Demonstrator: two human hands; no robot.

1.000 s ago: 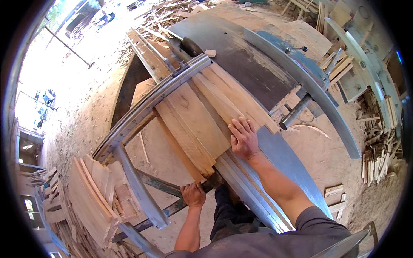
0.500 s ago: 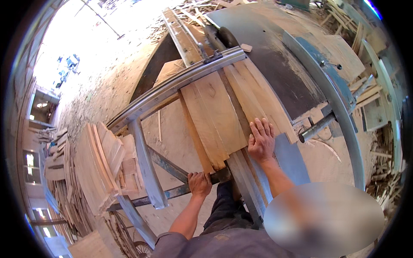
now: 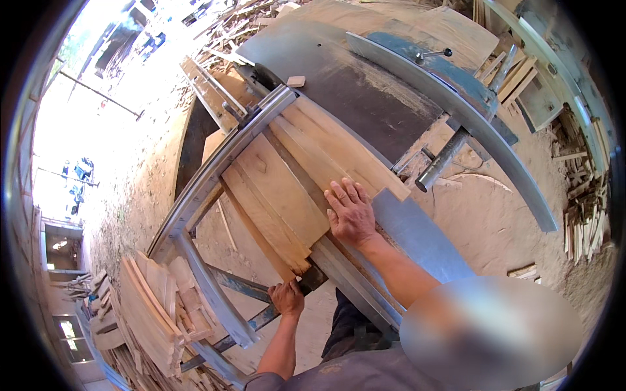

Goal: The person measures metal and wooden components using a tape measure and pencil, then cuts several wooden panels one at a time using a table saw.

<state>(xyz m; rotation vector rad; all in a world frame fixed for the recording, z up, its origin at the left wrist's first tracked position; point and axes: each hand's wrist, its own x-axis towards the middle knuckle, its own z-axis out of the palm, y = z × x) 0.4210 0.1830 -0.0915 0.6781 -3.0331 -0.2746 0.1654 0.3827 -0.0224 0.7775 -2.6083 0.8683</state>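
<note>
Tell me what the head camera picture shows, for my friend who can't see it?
A person's right hand presses flat on wooden boards stacked on a metal saw table, while the left hand grips the frame's end bar. More boards lie piled on the sawdust-covered ground.

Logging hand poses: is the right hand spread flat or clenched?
Spread flat: the right hand lies palm-down on the wooden boards, fingers extended.
</note>
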